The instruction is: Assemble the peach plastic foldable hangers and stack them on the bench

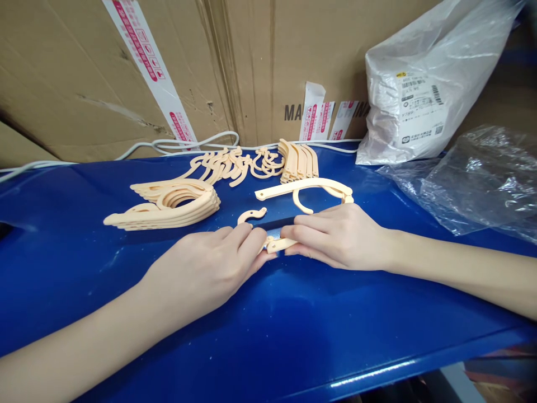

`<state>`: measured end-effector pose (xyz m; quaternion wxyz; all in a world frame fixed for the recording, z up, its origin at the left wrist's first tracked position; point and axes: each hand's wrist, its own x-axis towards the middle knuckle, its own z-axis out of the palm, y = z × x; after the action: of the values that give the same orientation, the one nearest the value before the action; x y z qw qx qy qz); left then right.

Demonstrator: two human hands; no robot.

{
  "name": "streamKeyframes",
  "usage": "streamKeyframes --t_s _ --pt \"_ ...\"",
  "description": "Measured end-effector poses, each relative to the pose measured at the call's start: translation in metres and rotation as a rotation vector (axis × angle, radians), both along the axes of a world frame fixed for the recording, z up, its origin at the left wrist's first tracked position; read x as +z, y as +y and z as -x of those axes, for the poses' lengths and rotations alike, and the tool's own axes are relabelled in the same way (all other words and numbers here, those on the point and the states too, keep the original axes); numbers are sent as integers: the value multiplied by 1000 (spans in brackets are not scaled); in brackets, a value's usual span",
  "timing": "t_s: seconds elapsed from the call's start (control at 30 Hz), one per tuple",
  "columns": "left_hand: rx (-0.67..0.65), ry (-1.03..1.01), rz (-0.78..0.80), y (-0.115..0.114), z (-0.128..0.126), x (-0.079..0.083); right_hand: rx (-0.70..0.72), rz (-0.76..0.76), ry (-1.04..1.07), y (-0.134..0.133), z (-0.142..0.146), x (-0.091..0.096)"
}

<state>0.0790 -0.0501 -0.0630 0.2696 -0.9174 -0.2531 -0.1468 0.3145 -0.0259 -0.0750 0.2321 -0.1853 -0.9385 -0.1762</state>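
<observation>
My left hand [213,263] is closed in a pinch on a small cream plastic piece, mostly hidden by the fingers. Opposite it, my right hand [339,238] grips a cream hanger arm [280,245], whose holed end meets the left fingertips. Just beyond the right hand, a long curved hanger arm [306,184] and a thin hook [301,202] show; whether they join the held arm is hidden. A small curved link [251,215] lies at the left fingertips.
A stack of cream hanger pieces [168,210] lies at left. Behind are loose hooks and links [229,165] and stacked arms [297,159]. A white cable [168,146] runs along the cardboard [251,67]. A white bag [423,89] and clear plastic [482,173] occupy the blue table's [268,336] right.
</observation>
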Motion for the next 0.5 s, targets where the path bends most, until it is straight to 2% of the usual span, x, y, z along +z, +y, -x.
streamKeyframes --t_s 0.2,0.5 --pt "4 105 -36 -2 3 0 9 50 1 1 0 0" --pt "18 159 -128 -5 1 1 23 137 -5 2 -1 1"
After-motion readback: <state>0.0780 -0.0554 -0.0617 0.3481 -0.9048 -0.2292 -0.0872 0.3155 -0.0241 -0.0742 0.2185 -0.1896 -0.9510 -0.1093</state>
